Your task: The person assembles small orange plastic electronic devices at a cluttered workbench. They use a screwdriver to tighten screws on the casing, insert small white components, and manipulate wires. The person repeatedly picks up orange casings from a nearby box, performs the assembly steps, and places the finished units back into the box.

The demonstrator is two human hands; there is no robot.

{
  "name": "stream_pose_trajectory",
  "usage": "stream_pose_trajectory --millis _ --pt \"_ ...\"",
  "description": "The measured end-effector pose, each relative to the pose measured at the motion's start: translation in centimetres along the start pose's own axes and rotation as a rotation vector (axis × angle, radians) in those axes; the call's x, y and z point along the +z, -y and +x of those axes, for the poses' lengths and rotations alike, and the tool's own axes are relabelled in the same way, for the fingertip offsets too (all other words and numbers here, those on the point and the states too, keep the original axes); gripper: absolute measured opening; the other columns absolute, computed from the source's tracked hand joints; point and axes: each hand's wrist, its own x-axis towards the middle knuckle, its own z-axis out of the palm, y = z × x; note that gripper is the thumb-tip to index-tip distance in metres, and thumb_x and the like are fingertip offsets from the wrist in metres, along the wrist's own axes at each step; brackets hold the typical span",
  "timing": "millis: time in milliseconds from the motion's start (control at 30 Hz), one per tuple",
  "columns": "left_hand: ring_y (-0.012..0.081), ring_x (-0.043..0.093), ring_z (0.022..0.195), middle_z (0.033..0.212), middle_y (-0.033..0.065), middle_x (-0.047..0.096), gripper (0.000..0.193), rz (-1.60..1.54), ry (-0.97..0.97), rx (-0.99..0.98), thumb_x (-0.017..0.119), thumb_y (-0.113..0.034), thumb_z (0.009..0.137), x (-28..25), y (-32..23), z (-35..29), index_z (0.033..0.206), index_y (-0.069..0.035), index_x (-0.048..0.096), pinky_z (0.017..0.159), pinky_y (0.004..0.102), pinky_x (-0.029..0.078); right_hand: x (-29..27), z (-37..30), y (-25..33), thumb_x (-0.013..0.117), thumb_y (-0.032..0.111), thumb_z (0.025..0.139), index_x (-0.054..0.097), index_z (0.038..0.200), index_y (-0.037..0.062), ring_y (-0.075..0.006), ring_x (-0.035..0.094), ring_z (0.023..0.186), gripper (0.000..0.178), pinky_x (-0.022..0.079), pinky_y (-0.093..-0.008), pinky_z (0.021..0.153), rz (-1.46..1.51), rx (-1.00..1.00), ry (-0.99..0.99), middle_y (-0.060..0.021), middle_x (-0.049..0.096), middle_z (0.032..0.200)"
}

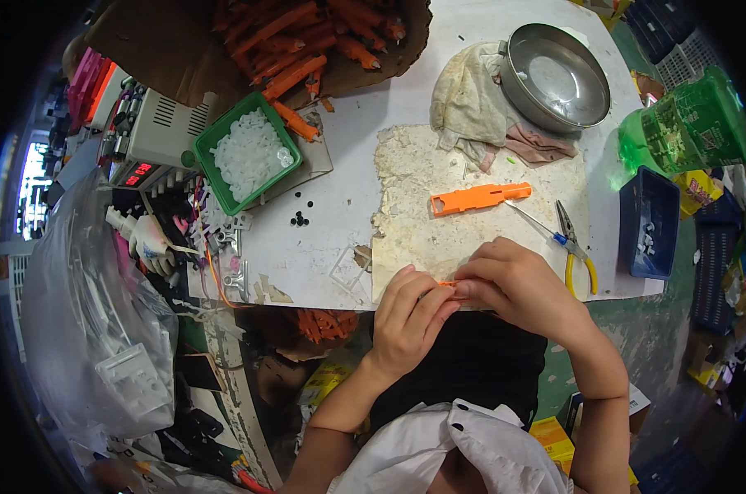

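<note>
At the table's near edge, my left hand [406, 323] and my right hand [517, 286] are close together, fingers pinched. Between their fingertips a small orange plastic piece [448, 284] shows; the fingers cover most of it. Beyond them, an orange plastic housing [472, 200] with cut-outs lies on a worn cardboard sheet [414, 247]. A thin screwdriver [539, 221] lies with its tip near the housing's right end. Right of it rest pliers [587, 272] with yellow handles.
A green tray [291, 169] of white plastic parts stands at left, with several small black parts [300, 220] nearby. Behind it is a cardboard box [155, 41] of orange housings. A metal bowl [517, 90], a rag [463, 99] and a blue bin [673, 222] are at right.
</note>
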Motion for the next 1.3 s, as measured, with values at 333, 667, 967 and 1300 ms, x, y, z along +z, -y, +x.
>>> stream_pose_trajectory --millis 333,667,967,1300 --pt "0.0296 0.056 0.097 0.097 0.0084 0.058 0.024 0.041 -0.018 0.075 0.079 -0.007 0.068 0.2 0.4 -0.4 0.090 -0.008 0.068 0.091 0.0476 0.047 1.5 -2.0 -0.1 0.071 0.012 0.075 0.062 0.101 0.0056 -0.0248 0.058 0.089 0.028 0.048 -0.0345 0.078 -0.102 -0.124 -0.141 -0.0066 0.060 0.096" --pt "0.0276 0.055 0.099 0.096 0.0070 0.058 0.023 0.120 0.179 0.110 0.076 -0.007 0.070 -1.8 -1.0 2.5 0.090 -0.004 0.066 0.093 0.0454 0.045 1.7 -2.2 -0.4 0.070 0.012 0.076 0.062 0.103 0.0062 -0.0247 0.057 0.091 0.028 0.047 -0.0347 0.081 -0.080 -0.128 -0.157 -0.0069 0.060 0.097" --pt "0.0234 0.055 0.099 0.091 0.0087 0.057 0.018 0.392 0.483 0.450 0.063 -0.010 0.072 -3.4 -1.7 5.7 0.086 0.000 0.063 0.097 0.0433 0.043 1.6 -2.3 -0.2 0.069 0.012 0.077 0.062 0.101 0.0053 -0.0243 0.057 0.091 0.026 0.047 -0.0339 0.082 -0.064 -0.139 -0.176 -0.0066 0.060 0.097" --pt "0.0243 0.056 0.085 0.084 0.0075 0.057 0.019 0.241 0.357 0.370 0.069 -0.010 0.070 -3.1 -1.1 5.2 0.086 0.000 0.064 0.086 0.0410 0.047 1.5 -2.4 -0.4 0.069 0.011 0.077 0.061 0.104 0.0052 -0.0247 0.057 0.092 0.028 0.047 -0.0345 0.082 -0.048 -0.150 -0.162 -0.0070 0.060 0.098"
